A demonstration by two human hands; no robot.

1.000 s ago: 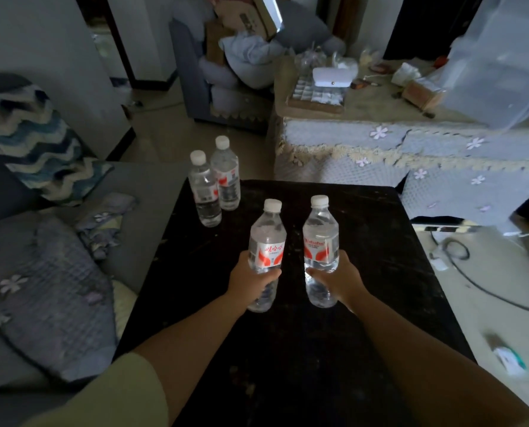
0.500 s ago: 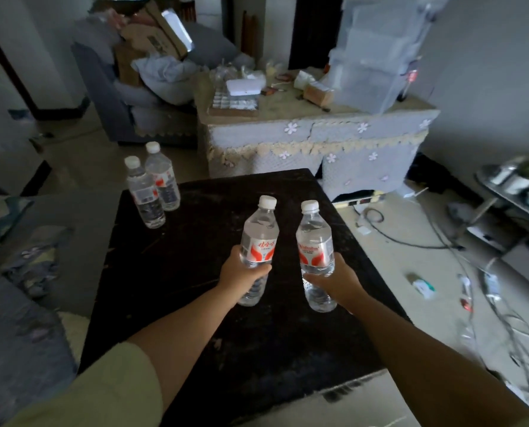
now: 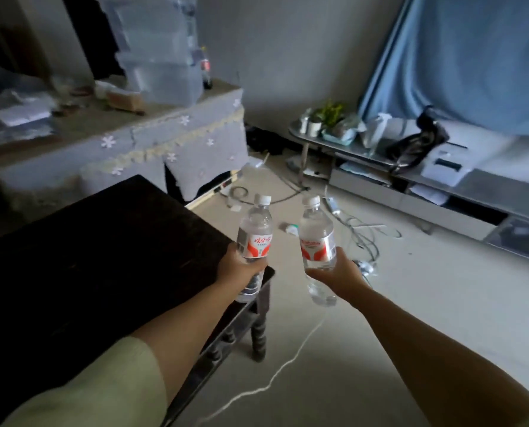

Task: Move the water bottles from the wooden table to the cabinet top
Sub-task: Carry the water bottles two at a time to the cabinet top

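In the head view, a water bottle (image 3: 254, 238) is gripped upright around its lower body by the left hand (image 3: 237, 268) above the near right corner of the dark worktop (image 3: 96, 257), while a second water bottle (image 3: 317, 241) is held upright in the curled fingers of the right hand (image 3: 338, 277), out past that edge and over the floor (image 3: 411, 303). The carry is probably best done with both bottles kept vertical and apart, the grips kept firm below the labels, and the loose cables (image 3: 361, 238) on the floor avoided on the way to the low cabinet (image 3: 442, 198), whose top should be checked for a bare spot first.
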